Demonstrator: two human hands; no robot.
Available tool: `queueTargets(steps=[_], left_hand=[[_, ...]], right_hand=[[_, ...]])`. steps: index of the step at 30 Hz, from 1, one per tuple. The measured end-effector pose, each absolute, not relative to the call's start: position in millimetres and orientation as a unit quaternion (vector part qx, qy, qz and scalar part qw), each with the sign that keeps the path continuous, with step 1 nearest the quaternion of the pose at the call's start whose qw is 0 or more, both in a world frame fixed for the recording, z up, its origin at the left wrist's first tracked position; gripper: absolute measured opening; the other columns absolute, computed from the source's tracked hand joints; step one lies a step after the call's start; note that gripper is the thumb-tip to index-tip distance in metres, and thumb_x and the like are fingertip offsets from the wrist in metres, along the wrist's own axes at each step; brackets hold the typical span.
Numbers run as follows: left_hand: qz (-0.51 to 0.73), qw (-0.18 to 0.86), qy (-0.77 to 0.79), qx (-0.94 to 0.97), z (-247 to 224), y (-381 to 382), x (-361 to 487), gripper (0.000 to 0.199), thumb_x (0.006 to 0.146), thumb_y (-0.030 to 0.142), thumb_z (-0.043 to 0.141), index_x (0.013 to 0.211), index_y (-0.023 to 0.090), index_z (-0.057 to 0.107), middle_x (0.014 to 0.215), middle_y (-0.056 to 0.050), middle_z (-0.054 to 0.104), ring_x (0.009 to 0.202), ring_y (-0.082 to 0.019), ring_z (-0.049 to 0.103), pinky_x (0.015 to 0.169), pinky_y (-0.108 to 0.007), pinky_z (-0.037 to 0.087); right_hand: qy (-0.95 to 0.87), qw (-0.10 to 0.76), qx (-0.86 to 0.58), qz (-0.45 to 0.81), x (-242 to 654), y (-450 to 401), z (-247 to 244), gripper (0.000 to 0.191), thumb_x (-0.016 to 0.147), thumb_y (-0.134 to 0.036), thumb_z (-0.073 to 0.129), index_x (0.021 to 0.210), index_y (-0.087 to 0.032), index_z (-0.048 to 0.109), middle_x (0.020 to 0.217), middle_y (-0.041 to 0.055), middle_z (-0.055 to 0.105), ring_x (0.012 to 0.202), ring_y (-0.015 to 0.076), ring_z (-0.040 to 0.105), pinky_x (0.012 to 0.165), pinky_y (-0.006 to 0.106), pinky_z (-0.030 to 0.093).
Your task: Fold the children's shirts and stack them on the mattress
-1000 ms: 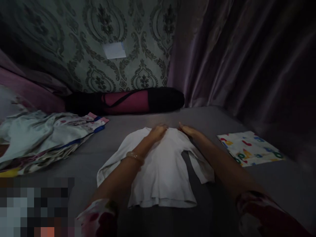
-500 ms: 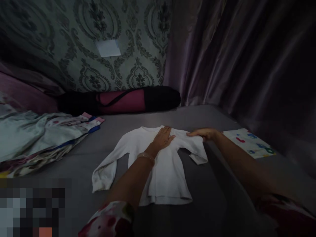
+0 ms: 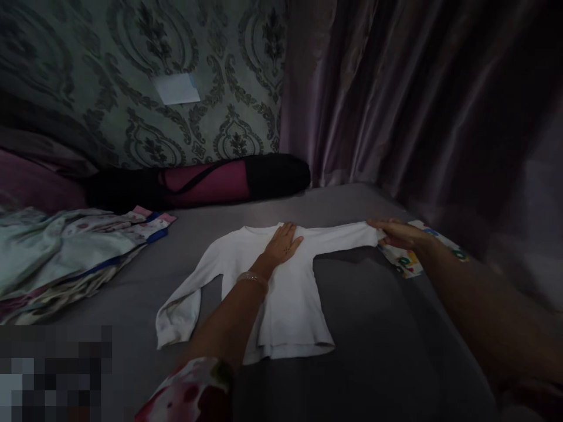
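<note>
A white long-sleeved shirt (image 3: 290, 299) lies spread on the grey bed sheet (image 3: 378, 328), its neckline facing away from me. My left hand (image 3: 282, 243) rests flat on the upper chest just below the neckline, fingers stretched out. At the far end of the right-hand sleeve, my right hand (image 3: 398, 233) grips the cuff, with the thumb and fingers closed on it. That sleeve is drawn out straight to the side. The other sleeve (image 3: 178, 316) slants down toward me with a fold near its cuff.
A patterned folded cloth (image 3: 404, 261) lies partly behind my right hand. To the left is a heap of clothes (image 3: 74, 246). A black and pink rolled bag (image 3: 211, 183) lies along the patterned wall (image 3: 237, 70). Purple curtains (image 3: 352, 94) hang at the right.
My right hand has moved outward from the shoulder area to the cuff, and the bent sleeve is now stretched straight. My left hand stays on the chest. The view has shifted slightly right.
</note>
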State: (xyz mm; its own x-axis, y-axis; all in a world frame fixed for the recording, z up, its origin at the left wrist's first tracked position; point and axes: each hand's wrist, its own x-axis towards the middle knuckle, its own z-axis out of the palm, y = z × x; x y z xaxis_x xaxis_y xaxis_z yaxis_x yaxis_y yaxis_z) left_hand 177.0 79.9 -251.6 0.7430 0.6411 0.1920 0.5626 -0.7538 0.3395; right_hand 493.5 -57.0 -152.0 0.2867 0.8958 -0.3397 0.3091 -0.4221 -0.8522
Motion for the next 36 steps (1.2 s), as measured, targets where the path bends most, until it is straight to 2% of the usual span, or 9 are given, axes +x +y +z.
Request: queueTargets(steps=[3,8,11,15,21,23,27,32,36], left_hand=[[0.15,0.118,0.305,0.933,-249.0,78.0,174.9,0.07,0.097,0.058,0.023,0.146,0.01,0.034,0.153,-0.017,0.033,0.144,-0.028,0.024,0.119,-0.044,0.016],[0.114,0.097,0.282,0.948,-247.7,75.8,172.6,0.079,0.088,0.073,0.028,0.148,0.021,0.035,0.155,-0.01,0.032,0.144,-0.034,0.02,0.118,-0.051,0.014],[0.087,0.104,0.285,0.949,-247.1,76.3,172.8,0.085,0.086,0.076,0.026,0.149,0.02,0.032,0.157,-0.01,0.028,0.145,-0.035,0.016,0.118,-0.051,0.011],[0.072,0.117,0.285,0.949,-247.9,78.9,173.3,0.086,0.085,0.078,0.024,0.151,0.023,0.028,0.158,-0.008,0.023,0.146,-0.033,0.013,0.119,-0.05,0.009],[0.08,0.109,0.281,0.95,-251.6,79.8,173.0,0.084,0.085,0.076,0.028,0.15,0.024,0.029,0.158,-0.009,0.023,0.146,-0.033,0.014,0.118,-0.05,0.01],[0.079,0.097,0.286,0.95,-251.5,78.7,173.5,0.081,0.086,0.074,0.031,0.15,0.024,0.03,0.158,-0.009,0.025,0.146,-0.034,0.015,0.118,-0.051,0.011],[0.073,0.068,0.298,0.949,-251.5,77.0,175.0,0.071,0.091,0.064,0.036,0.149,0.023,0.032,0.157,-0.008,0.028,0.145,-0.033,0.018,0.118,-0.049,0.012],[0.073,0.09,0.293,0.949,-251.6,77.9,174.7,0.081,0.087,0.074,0.03,0.151,0.024,0.029,0.158,-0.008,0.024,0.146,-0.033,0.015,0.118,-0.05,0.01],[0.056,0.114,0.281,0.951,-248.3,80.0,172.0,0.086,0.085,0.077,0.023,0.152,0.022,0.025,0.159,-0.009,0.02,0.147,-0.033,0.01,0.118,-0.051,0.007]], right_hand=[[-0.422,0.274,-0.801,0.325,495.3,-61.0,-171.4,0.035,0.083,-0.053,0.056,0.085,-0.019,0.065,0.089,0.0095,0.071,0.086,0.0236,0.066,0.064,0.028,0.052],[-0.501,0.054,-0.863,0.032,484.1,-68.9,-190.4,0.038,0.091,-0.047,0.049,0.102,-0.016,0.067,0.097,0.0131,0.07,0.096,0.0285,0.065,0.073,0.033,0.047],[-0.513,-0.038,-0.857,-0.037,466.7,-74.5,-197.0,0.038,0.097,-0.04,0.039,0.111,-0.014,0.063,0.103,0.0166,0.068,0.095,0.0284,0.066,0.075,0.036,0.046],[-0.51,-0.097,-0.851,-0.083,449.5,-76.4,-200.2,0.031,0.097,-0.024,0.037,0.111,-0.01,0.061,0.109,0.0201,0.064,0.093,0.0264,0.066,0.074,0.034,0.047],[-0.567,-0.055,-0.812,-0.125,392.1,-46.7,-199.0,0.037,0.092,-0.009,0.032,0.109,-0.004,0.065,0.118,0.0257,0.061,0.113,0.0321,0.055,0.092,0.043,0.04],[-0.621,-0.03,-0.775,-0.113,358.1,-31.0,-209.4,0.042,0.098,-0.021,0.029,0.129,-0.01,0.055,0.141,0.0168,0.049,0.13,0.0254,0.043,0.104,0.037,0.032],[-0.645,0.067,-0.761,0.008,311.2,-12.5,-236.5,0.06,0.1,-0.04,0.02,0.145,-0.004,0.036,0.153,0.0164,0.034,0.142,0.0267,0.026,0.115,0.041,0.02],[-0.605,0.041,-0.795,0.027,343.7,-33.1,-246.7,0.067,0.099,-0.046,0.018,0.149,-0.002,0.028,0.155,0.0175,0.027,0.144,0.0283,0.021,0.116,0.046,0.015],[-0.545,-0.009,-0.838,0.024,397.6,-67.3,-242.0,0.063,0.098,-0.044,0.014,0.151,-0.013,0.027,0.156,0.0151,0.026,0.143,0.0318,0.021,0.113,0.054,0.019]])
